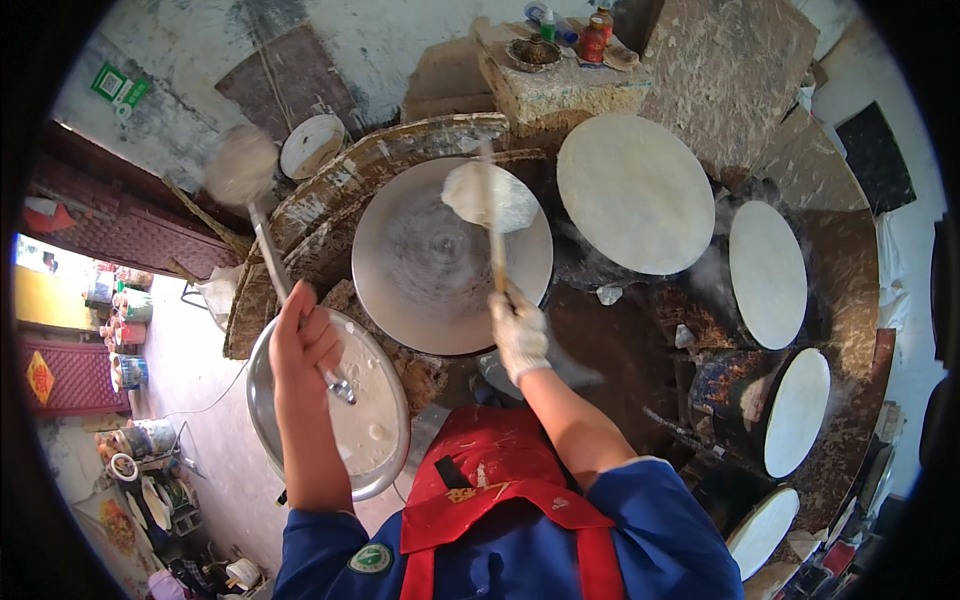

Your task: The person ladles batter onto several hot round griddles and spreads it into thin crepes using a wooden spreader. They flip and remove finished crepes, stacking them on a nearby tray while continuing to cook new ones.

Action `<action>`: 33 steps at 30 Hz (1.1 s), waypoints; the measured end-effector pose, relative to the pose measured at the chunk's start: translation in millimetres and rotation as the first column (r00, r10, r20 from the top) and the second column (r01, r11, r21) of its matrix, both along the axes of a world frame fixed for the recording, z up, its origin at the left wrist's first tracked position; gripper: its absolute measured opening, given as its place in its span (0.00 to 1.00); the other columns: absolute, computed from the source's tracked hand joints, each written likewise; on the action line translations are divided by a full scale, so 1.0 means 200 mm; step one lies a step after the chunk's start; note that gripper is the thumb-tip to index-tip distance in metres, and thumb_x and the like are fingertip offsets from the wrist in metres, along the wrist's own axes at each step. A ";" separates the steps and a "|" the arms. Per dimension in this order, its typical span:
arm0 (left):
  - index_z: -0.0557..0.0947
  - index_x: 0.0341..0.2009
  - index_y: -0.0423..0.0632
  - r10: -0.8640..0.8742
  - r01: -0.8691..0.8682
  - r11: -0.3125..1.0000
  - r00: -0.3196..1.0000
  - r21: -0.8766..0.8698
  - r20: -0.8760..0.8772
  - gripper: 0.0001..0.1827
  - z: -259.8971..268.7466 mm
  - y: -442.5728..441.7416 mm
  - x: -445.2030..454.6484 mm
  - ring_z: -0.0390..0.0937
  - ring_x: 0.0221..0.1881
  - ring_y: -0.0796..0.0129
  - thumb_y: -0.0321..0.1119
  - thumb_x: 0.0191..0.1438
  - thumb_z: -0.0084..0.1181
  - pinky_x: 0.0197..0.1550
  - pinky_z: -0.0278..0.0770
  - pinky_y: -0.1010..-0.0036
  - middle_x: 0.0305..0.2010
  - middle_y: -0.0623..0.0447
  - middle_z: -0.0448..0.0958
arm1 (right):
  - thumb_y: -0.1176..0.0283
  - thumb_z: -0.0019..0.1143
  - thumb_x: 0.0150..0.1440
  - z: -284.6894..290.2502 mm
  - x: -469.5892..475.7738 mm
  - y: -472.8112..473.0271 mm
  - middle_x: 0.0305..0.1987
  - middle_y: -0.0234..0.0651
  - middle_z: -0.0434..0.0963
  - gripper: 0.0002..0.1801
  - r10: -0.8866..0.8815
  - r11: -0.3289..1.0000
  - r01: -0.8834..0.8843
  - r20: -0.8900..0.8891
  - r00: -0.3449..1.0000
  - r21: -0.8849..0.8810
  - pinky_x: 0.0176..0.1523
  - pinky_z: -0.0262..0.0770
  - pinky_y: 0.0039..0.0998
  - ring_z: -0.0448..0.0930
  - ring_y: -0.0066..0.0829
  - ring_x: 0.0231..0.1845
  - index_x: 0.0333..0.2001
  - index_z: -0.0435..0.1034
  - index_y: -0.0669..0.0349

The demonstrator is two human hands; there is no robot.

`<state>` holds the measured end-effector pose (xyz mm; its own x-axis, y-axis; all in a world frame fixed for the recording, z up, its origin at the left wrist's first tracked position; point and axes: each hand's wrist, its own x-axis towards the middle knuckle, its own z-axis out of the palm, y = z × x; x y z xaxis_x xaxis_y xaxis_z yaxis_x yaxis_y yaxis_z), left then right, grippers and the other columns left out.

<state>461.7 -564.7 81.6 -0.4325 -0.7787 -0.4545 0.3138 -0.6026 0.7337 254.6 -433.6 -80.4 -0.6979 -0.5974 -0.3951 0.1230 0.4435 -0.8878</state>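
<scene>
My bare left hand (301,337) grips the metal handle of a ladle (268,247), whose blurred bowl is raised at the upper left. Under that hand sits a large metal basin (401,420) of pale, creamy batter (371,409). My right hand (517,330), in a whitish glove, holds a light wooden-handled tool (498,259) over a round griddle (405,292). The tool's far end is blurred. A white patch of batter (517,202) lies on the griddle's far right part, beneath the tool. Faint swirl marks cover the rest of the plate.
Several more round griddles curve away to the right, covered in pale sheets, such as the large one (636,193) and a farther one (769,274). Steam rises near them. A crusted curved rim (330,187) and a white bucket (311,148) stand behind. Bottles (592,41) top a block (562,94).
</scene>
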 end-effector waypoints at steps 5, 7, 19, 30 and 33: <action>0.61 0.21 0.56 0.079 -0.079 0.996 0.997 0.030 0.023 0.16 -0.10 0.08 0.29 0.43 0.07 0.82 0.44 0.61 0.39 0.09 0.42 0.79 0.10 0.66 0.47 | 0.64 0.49 0.55 -0.23 0.05 0.12 0.43 0.50 0.76 0.22 -0.126 0.981 0.093 -0.198 0.972 -0.168 0.48 0.71 0.26 0.78 0.36 0.44 0.48 0.67 0.70; 0.61 0.21 0.56 0.071 -0.069 0.991 0.997 0.113 -0.018 0.16 -0.14 0.14 0.32 0.43 0.07 0.82 0.43 0.61 0.39 0.09 0.42 0.79 0.10 0.66 0.47 | 0.64 0.49 0.54 -0.17 0.11 -0.04 0.42 0.49 0.76 0.21 -0.054 0.999 0.054 -0.247 0.968 -0.008 0.47 0.71 0.30 0.77 0.43 0.42 0.47 0.69 0.67; 0.59 0.24 0.54 0.297 -0.300 0.951 0.953 -0.069 -0.052 0.16 -0.15 0.31 0.71 0.46 0.09 0.80 0.44 0.63 0.33 0.12 0.45 0.82 0.11 0.64 0.49 | 0.62 0.51 0.54 -0.17 -0.21 -0.01 0.41 0.50 0.76 0.21 0.141 0.990 -0.137 -0.388 0.911 0.040 0.49 0.71 0.31 0.76 0.43 0.46 0.49 0.69 0.61; 0.58 0.19 0.56 0.373 -0.367 0.925 0.926 0.102 -0.049 0.20 -0.17 0.49 0.56 0.40 0.08 0.81 0.46 0.63 0.34 0.10 0.38 0.81 0.10 0.66 0.45 | 0.60 0.50 0.53 -0.22 -0.55 -0.16 0.42 0.51 0.75 0.21 0.318 0.945 -0.326 -0.334 0.887 0.036 0.49 0.70 0.34 0.75 0.47 0.46 0.47 0.70 0.61; 0.58 0.18 0.56 0.450 -0.442 0.888 0.892 0.125 -0.037 0.20 -0.17 0.54 0.53 0.39 0.08 0.81 0.46 0.63 0.34 0.10 0.38 0.81 0.10 0.66 0.44 | 0.62 0.50 0.54 -0.17 -0.60 -0.21 0.43 0.51 0.74 0.20 0.447 0.892 -0.440 -0.368 0.815 0.107 0.49 0.70 0.33 0.74 0.46 0.47 0.47 0.70 0.62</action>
<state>567.3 -457.0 47.4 -0.0822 -0.8426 -0.5323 0.6121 -0.4641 0.6402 134.5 -475.5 -114.9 -0.4550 -0.8738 -0.1719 -0.4289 0.3842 -0.8176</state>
